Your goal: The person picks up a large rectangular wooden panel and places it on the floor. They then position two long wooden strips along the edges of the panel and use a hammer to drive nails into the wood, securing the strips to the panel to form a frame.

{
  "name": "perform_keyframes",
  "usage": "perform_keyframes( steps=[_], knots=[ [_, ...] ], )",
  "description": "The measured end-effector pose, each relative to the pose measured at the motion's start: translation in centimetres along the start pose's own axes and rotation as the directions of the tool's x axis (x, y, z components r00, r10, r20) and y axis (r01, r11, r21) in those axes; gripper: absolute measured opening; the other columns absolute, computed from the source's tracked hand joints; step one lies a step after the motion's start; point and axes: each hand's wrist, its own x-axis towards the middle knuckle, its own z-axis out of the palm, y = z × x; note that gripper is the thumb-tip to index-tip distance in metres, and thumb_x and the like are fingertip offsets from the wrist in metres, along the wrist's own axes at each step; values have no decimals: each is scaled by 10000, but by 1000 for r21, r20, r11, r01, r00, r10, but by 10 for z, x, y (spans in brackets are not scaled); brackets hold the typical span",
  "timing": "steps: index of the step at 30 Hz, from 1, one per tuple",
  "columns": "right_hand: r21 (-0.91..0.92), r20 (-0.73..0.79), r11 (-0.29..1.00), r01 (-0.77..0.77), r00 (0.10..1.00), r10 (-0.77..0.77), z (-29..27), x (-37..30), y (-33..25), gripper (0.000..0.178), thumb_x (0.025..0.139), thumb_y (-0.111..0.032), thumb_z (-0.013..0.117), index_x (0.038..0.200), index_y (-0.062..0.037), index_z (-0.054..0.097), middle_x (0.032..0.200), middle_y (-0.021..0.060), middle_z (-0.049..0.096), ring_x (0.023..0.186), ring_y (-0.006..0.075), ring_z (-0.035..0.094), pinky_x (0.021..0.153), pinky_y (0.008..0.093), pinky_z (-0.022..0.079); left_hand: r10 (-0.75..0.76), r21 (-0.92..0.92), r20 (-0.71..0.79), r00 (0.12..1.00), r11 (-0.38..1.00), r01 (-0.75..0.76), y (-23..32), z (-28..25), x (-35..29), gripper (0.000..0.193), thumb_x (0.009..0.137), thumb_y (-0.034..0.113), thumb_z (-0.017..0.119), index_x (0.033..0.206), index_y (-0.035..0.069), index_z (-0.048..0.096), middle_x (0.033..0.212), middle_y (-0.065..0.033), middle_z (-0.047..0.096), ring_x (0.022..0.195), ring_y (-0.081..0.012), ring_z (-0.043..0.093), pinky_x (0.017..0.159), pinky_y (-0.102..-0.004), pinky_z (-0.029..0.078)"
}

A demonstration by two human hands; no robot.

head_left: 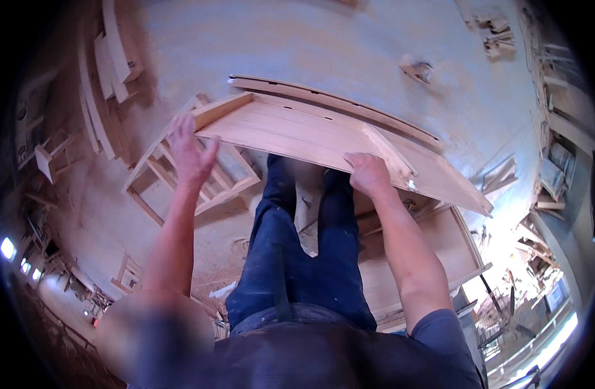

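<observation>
dark shirt [323,360] filled the foreground; before the legs [268,240], a wooden panel [291,128] sat, left grip [192,154] (thumb spread, loosely open) at its left corner, right grip [369,174] closed on its near edge.

Wooden panel [291,126] between left grip [192,152] and right grip [369,174]: pale tan, faint grain streaks along its length. Long board [310,94] just beyond the panel, ahead of both grips: tan, dark line at far edge. Slatted frame [229,194] beside left grip: pale yellow-tan. Floor [258,39] beyond both grips: grey-blue, clouded with tan patches. Trousers [323,292], bodyward of both grips: dark navy, pale specks. Sleeve [440,334] behind right grip: slate grey.
</observation>
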Motion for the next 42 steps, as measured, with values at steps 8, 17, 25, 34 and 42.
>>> perform_keyframes(
  steps=[8, 17, 25, 34, 42],
  knots=[
    [54, 23, 998, -39, 999, 37, -5, 2, -3, 241, 764, -84, 587, 961, -119, 722, 906, 120, 713, 919, 315, 698, 805, 442, 564, 326, 41, 801, 502, 806, -590, 124, 71, 11, 259, 800, 226, 718, 1012, 77, 708, 1068, -155, 696, 1036, -335, 648, 920, -471, 506],
    [109, -20, 994, 6, 1000, -4, -4, 5, 9, 175, 748, -81, 599, 896, -81, 693, 880, 139, 702, 900, 332, 692, 807, 450, 562, 401, 6, 751, 524, 790, -614, 116, 110, 21, 146, 837, 229, 658, 865, 109, 738, 875, -143, 704, 876, -328, 675, 791, -457, 538],
    [107, 10, 994, 31, 999, -32, -1, 4, 5, 248, 687, -89, 648, 929, -79, 697, 913, 143, 698, 912, 341, 686, 808, 451, 566, 296, 28, 827, 477, 827, -562, 119, 95, 22, 124, 740, 171, 684, 828, 101, 737, 896, -128, 711, 910, -328, 680, 795, -457, 559],
    [34, -71, 975, 218, 974, -215, -21, 9, 9, 391, 727, 5, 620, 1113, -43, 666, 937, 156, 701, 846, 346, 699, 723, 460, 572, 516, -110, 709, 480, 754, -648, 116, 80, 31, 124, 731, 84, 639, 834, 63, 703, 876, -166, 708, 908, -382, 688, 803, -474, 568],
    [9, -174, 981, 196, 966, -191, 2, 4, 16, 361, 728, -37, 611, 1077, -65, 700, 994, 155, 729, 896, 337, 709, 790, 449, 583, 555, -52, 643, 528, 719, -693, 116, 98, 19, 112, 712, 97, 670, 819, 82, 700, 918, -121, 718, 901, -337, 689, 799, -458, 571]
  ],
)
